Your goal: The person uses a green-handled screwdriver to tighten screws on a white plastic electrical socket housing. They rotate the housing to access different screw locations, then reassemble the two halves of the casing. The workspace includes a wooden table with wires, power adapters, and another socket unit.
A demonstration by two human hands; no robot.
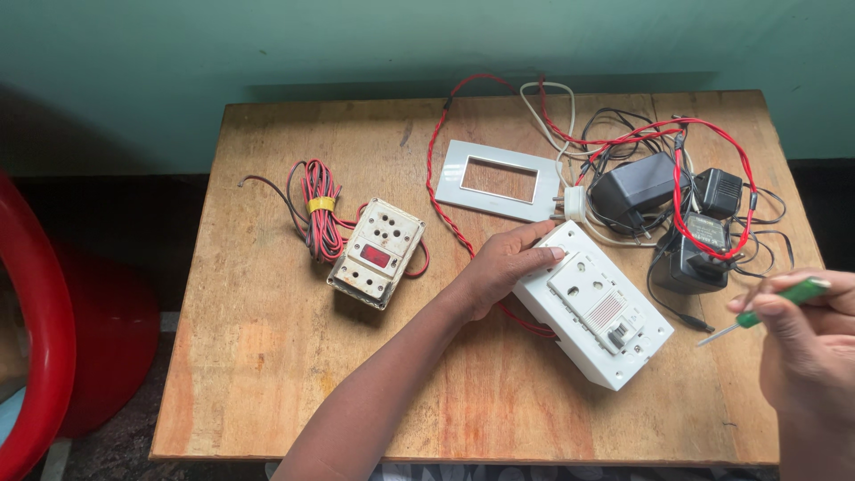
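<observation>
My left hand rests on the near-left end of a white switch-and-socket box lying at an angle on the wooden table, fingers laid over its top corner. A twisted red wire runs under that hand to the box. My right hand hovers off the table's right edge, holding a small green-handled screwdriver with its metal tip pointing left and down toward the box. A white rectangular cover frame lies flat just beyond the box.
An older socket box with a red switch and a bundled red-and-black cord lie at centre left. Three black power adapters with tangled cables sit at the back right. A red plastic chair stands left of the table.
</observation>
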